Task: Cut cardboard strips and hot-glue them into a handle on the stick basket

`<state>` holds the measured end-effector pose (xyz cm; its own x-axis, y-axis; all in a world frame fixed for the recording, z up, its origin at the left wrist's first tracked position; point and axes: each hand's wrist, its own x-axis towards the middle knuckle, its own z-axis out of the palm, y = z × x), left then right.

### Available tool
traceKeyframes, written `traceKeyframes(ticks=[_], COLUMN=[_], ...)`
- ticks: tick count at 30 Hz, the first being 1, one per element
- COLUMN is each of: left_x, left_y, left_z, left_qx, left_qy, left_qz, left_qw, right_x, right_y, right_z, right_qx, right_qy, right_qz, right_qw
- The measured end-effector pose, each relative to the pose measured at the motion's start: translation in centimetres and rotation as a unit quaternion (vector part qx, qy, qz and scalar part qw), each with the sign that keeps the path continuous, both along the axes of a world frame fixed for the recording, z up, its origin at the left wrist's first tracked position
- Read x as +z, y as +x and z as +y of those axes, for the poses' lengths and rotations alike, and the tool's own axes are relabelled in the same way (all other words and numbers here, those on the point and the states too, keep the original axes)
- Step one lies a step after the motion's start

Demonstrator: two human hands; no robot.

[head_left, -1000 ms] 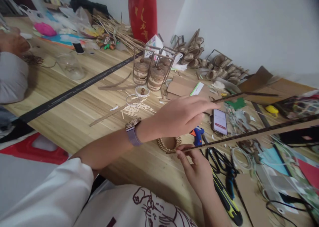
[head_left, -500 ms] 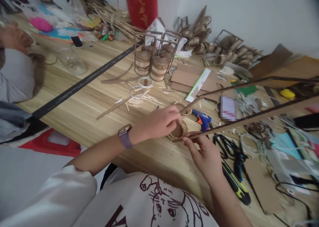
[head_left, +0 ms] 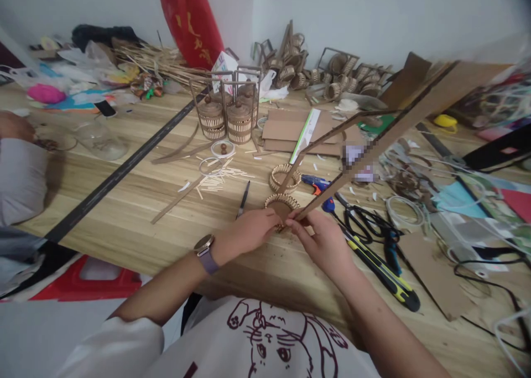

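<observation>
Cardboard strip (head_left: 406, 118), long and brown, is caught at its near end between both hands, just above the front edge of the bench (head_left: 124, 190), and from there slants up and away to the right over the clutter. Only that one end is held, so the rest hangs free in the air. The near end sits right at a small ribbed ring (head_left: 282, 202) lying on the bench, and I would judge it is held low there to line the two up, though I cannot tell whether they touch. The left hand (head_left: 249, 231), a watch (head_left: 205, 250) on its wrist, comes in from the left with its fingers pinched on the cardboard strip by the ring. The right hand (head_left: 323, 242) meets it from the other side, thumb and fingertips closed on the same end, forearm angled in from the lower right. A second ring (head_left: 284, 176) lies just behind, with a blue glue gun (head_left: 315, 183), scissors (head_left: 365, 223) and a yellow-and-black knife (head_left: 381, 273) to the right.
</observation>
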<state>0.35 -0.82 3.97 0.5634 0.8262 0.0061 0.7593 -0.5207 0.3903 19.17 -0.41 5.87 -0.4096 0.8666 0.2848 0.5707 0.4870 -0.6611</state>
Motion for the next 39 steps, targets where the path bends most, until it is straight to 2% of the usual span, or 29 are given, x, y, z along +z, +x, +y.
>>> traceKeyframes(ticks=[7, 12, 18, 24, 29, 35, 39], left_x=[-0.1, 0.1, -0.4, -0.7, -1.6, -1.9, -1.6], left_y=[0.6, 1.5, 2.1, 2.3, 2.5, 2.3, 2.0], left_z=[-0.3, -0.5, -0.6, -0.7, -0.5, -0.4, -0.5], left_qx=[0.040, 0.056, 0.087, 0.108, 0.116, 0.105, 0.067], left_qy=[-0.003, -0.042, -0.052, -0.035, -0.070, -0.057, -0.029], left_qz=[0.015, 0.009, 0.004, -0.009, -0.033, -0.033, -0.045], left_qw=[0.999, 0.998, 0.995, 0.993, 0.990, 0.992, 0.996], right_x=[-0.3, -0.5, -0.7, -1.3, -1.8, -0.3, 1.3], right_y=[0.0, -0.1, -0.1, -0.1, 0.0, -0.1, 0.8], right_z=[0.1, 0.3, 0.5, 0.5, 0.5, -0.3, -1.2], right_qx=[0.003, 0.017, 0.014, 0.025, 0.022, -0.001, -0.031], right_qy=[-0.006, 0.001, 0.001, 0.033, 0.050, 0.073, 0.174], right_qz=[0.007, 0.017, 0.014, 0.035, 0.031, 0.071, 0.106], right_qw=[1.000, 1.000, 1.000, 0.999, 0.998, 0.995, 0.979])
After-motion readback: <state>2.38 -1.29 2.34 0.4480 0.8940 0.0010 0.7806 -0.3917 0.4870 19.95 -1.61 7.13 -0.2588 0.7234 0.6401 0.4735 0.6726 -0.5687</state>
